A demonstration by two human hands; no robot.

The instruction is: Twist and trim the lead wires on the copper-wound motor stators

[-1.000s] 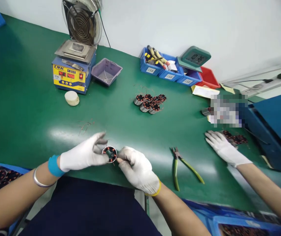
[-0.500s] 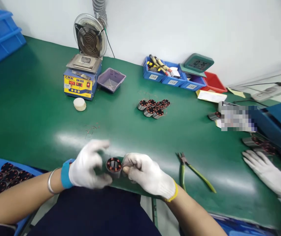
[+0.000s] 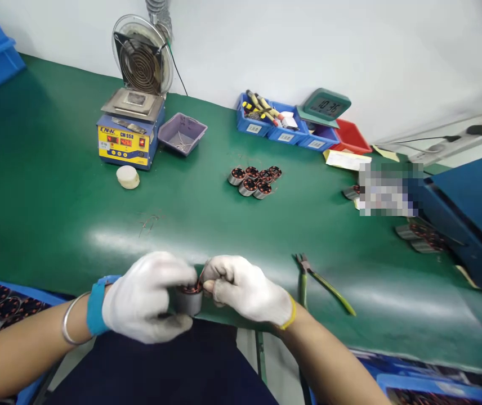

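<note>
A motor stator (image 3: 189,302), a grey metal ring with copper windings, stands at the green table's front edge. My left hand (image 3: 150,295), white-gloved, is closed around its left side, with fingers over the top rim and the thumb low at the front. Those fingers hide most of the windings. Against the right side of the rim, my gloved right hand (image 3: 245,289) pinches a thin copper wire (image 3: 201,274) between thumb and fingertips. To the right of this hand lie cutting pliers (image 3: 305,264) with green handles, jaws apart.
Several stators (image 3: 247,187) stand mid-table. Behind are a solder pot (image 3: 125,140), a purple tray (image 3: 182,133), blue tool bins (image 3: 285,132) and a clock (image 3: 327,104). A white round pad (image 3: 128,177) and wire scraps (image 3: 148,223) lie left. More stators (image 3: 2,309) fill a crate lower left.
My left hand has closed in from the left, its fingers now over the stator's top. The right hand keeps its pinch. Another person's gloved hand at the right has left the view.
</note>
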